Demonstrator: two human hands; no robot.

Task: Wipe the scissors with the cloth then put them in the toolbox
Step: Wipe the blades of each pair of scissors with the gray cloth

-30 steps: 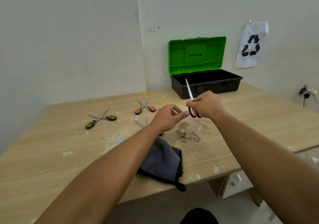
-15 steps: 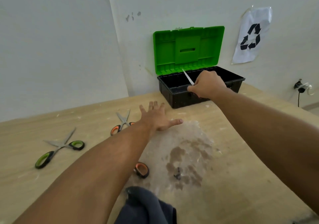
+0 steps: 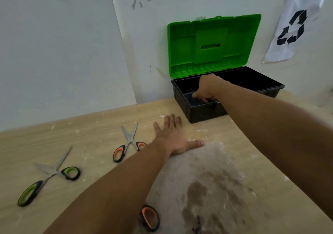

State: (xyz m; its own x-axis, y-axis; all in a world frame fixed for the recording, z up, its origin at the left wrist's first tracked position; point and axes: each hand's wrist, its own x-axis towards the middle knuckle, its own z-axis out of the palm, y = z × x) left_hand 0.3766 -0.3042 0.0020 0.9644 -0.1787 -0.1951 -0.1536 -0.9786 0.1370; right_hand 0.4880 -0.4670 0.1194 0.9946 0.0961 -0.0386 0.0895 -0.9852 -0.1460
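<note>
The black toolbox (image 3: pixel 201 111) stands open against the wall, its green lid (image 3: pixel 212 44) upright. My right hand (image 3: pixel 207 87) reaches down into the box's left front compartment, fingers curled round the red-handled scissors (image 3: pixel 202 99); only a sliver of the red handle shows under the fingers. My left hand (image 3: pixel 173 138) rests flat on the table, fingers straight and spread, just in front of the box. The cloth is out of view.
Orange-handled scissors (image 3: pixel 128 143) lie left of my left hand, green-handled scissors (image 3: pixel 48 176) further left. Another orange handle (image 3: pixel 149 217) pokes out from under my left forearm. A dark stain (image 3: pixel 207 197) marks the wooden table. A recycling sign (image 3: pixel 295 26) hangs on the wall.
My right hand has gone from above the box rim down into the box with the scissors; the blade no longer sticks up. My left hand stays flat. The view moved closer.
</note>
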